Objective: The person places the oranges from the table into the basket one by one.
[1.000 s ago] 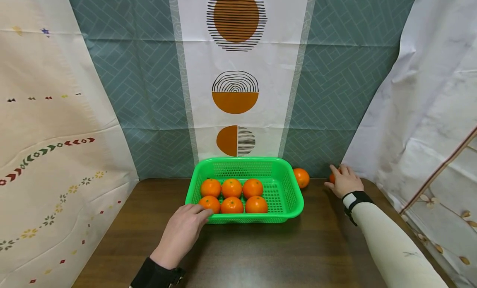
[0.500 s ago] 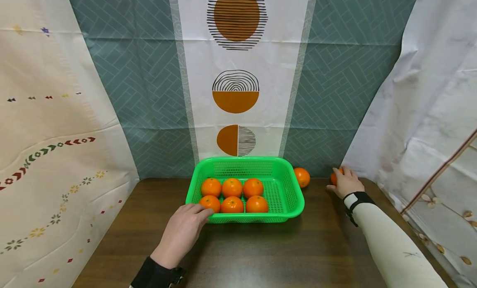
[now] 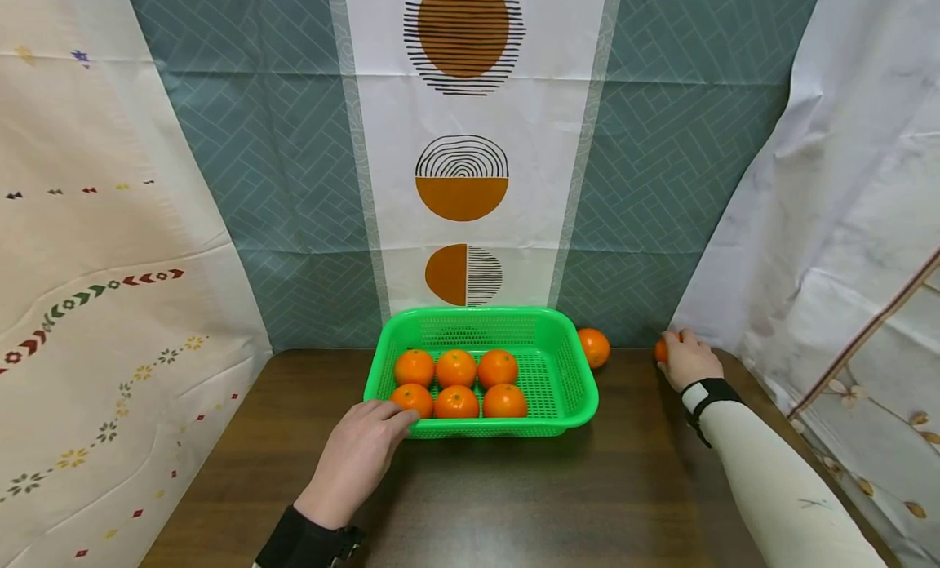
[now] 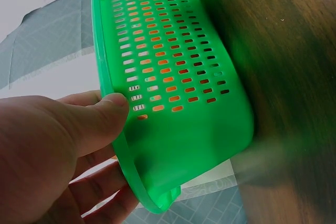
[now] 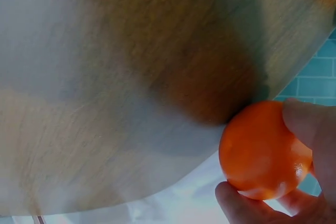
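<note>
My left hand (image 3: 358, 452) holds the front left corner of a green perforated plastic basket (image 3: 481, 428). In the left wrist view, the thumb (image 4: 113, 109) presses the outside of the rim while the other fingers reach over to the inner side. Several oranges stand in two rows inside the basket, among them a front one (image 3: 505, 401). Far to the right, near the table's back corner, my right hand (image 3: 690, 361) grips another orange (image 5: 262, 150) between thumb and fingers. Whether that orange touches the table, I cannot tell.
One more orange (image 3: 593, 348) lies on the dark wooden table (image 3: 514, 503), just outside the basket's right end. A patterned cloth (image 3: 470, 225) hangs directly behind the table. Pale drapes border it on the left (image 3: 110, 307) and right (image 3: 830, 250).
The fingers of my right hand were spread above the orange and have closed around it. That hand and the orange shifted slightly to the right. My left hand stays on the basket rim.
</note>
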### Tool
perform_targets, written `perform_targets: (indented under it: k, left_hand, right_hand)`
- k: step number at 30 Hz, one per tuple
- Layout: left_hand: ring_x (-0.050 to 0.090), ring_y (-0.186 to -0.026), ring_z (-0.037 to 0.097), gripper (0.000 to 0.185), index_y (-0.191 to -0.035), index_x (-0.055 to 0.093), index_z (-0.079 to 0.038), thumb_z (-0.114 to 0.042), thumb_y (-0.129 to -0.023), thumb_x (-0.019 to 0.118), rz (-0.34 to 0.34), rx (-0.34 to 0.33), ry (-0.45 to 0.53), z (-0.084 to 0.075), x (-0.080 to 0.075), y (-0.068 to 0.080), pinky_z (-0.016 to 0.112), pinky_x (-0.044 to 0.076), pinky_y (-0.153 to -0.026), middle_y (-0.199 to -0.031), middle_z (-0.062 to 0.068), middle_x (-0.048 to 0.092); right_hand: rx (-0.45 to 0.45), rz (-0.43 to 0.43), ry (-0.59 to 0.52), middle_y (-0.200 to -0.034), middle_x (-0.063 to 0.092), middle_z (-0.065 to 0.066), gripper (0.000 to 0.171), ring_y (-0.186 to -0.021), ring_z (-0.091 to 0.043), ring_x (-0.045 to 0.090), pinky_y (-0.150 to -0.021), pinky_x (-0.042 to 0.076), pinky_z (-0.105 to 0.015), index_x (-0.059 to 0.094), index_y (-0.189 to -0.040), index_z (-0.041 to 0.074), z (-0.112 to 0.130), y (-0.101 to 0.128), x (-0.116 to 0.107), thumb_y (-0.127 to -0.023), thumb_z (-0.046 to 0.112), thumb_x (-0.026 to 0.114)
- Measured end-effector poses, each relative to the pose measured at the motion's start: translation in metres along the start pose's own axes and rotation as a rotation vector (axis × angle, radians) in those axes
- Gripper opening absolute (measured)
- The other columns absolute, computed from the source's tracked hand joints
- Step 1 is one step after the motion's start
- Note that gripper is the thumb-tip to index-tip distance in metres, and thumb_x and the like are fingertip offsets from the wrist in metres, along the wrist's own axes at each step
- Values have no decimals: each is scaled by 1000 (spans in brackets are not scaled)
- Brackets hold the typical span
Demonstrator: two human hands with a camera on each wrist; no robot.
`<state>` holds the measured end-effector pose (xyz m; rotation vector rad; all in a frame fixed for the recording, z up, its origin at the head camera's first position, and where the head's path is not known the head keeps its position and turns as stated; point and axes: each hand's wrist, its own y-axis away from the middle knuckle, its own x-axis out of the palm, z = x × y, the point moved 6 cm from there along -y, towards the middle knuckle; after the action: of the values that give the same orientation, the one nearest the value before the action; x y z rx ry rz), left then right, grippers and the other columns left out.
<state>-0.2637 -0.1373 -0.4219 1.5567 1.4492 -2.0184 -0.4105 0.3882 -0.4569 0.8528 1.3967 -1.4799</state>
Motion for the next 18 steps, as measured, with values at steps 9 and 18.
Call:
perform_targets:
  k: [9, 18]
  left_hand:
    - [63, -93, 18, 33, -109, 75, -18, -9, -79, 87, -4, 0, 2, 0, -2, 1, 40, 52, -90, -98, -7, 68]
    - [63, -93, 19, 33, -110, 75, -16, -9, -80, 86, 1, -5, 8, 1, 0, 2, 41, 52, -91, -98, -6, 68]
  right_hand:
    - [3, -27, 6, -109, 49, -34, 53, -80, -53, 53, -61, 50, -63, 52, -126, -5, 0, 6, -4, -85, 14, 80]
    - [-25, -7, -13, -112, 50, -34, 54, -81, -52, 54, -64, 51, -63, 52, -126, -2, -1, 10, -8, -84, 15, 82]
